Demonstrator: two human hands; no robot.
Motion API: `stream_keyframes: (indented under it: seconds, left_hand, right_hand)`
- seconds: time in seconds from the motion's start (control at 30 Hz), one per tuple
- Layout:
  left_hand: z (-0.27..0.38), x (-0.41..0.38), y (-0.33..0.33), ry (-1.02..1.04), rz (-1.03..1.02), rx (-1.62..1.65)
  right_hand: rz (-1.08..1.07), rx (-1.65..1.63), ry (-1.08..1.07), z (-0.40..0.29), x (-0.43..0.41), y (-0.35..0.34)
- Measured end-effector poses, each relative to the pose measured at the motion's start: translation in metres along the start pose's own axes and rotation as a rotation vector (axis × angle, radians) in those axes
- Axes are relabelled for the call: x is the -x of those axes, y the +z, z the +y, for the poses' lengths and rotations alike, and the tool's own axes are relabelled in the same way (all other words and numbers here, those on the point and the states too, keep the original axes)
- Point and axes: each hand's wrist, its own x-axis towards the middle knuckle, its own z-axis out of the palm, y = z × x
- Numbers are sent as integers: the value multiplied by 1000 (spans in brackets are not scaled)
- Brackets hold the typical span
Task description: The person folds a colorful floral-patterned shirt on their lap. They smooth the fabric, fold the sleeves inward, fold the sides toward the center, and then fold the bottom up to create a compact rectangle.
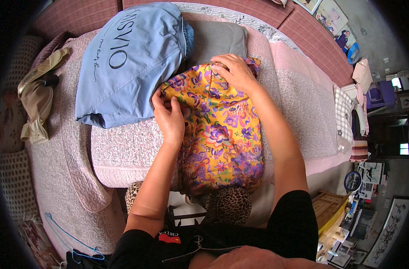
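A yellow garment with purple and red floral print [221, 134] lies spread over the near edge of the quilted sofa cover and hangs down by my knees. My left hand [169, 117] pinches its upper left corner between thumb and fingers. My right hand [234, 72] rests on the top edge, fingers bent over the fabric; whether it grips the cloth is hard to tell. Beside my left hand lies a light blue fabric bag bearing writing [133, 64]. A folded grey cloth [218, 40] sits behind the garment, partly covered by it.
A beige bra [39, 97] lies at the left on the sofa. Lower left is a blue wire hanger [73, 242]. Folded checked cloth [343, 114] and a striped cloth [359, 149] rest at the far right end. The maroon sofa backrest [204, 8] curves behind everything.
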Motion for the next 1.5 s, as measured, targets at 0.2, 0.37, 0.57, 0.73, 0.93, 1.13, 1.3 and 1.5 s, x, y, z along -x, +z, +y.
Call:
stream_keyframes:
  seconds: [0.2,0.37,0.57,0.73,0.93,1.13,1.3,1.5]
  left_hand:
    - [0,-1,-1,20,-17,19]
    - [0,2,0,15,-7,-8]
    - [-10,-1,4,44,17,33]
    - [-1,2,4,4,-9,58]
    - [17,14,-6,-92,-97,220]
    - [1,41,-19,-75,-68,-119]
    - [-11,39,-34,93,-286,-386]
    - [-9,32,-36,-44,-399,-318]
  right_hand:
    - [-72,33,37,2,3,-11]
    - [-249,-462,518,3,-6,-22]
    - [-200,-162,275,24,-17,11]
    - [-261,-144,236,23,-20,17]
    - [-354,-279,414,13,-24,9]
    - [-253,-328,378,15,-20,-7]
    - [-245,-279,410,22,-23,-18]
    - [-175,-127,391,29,-16,-3]
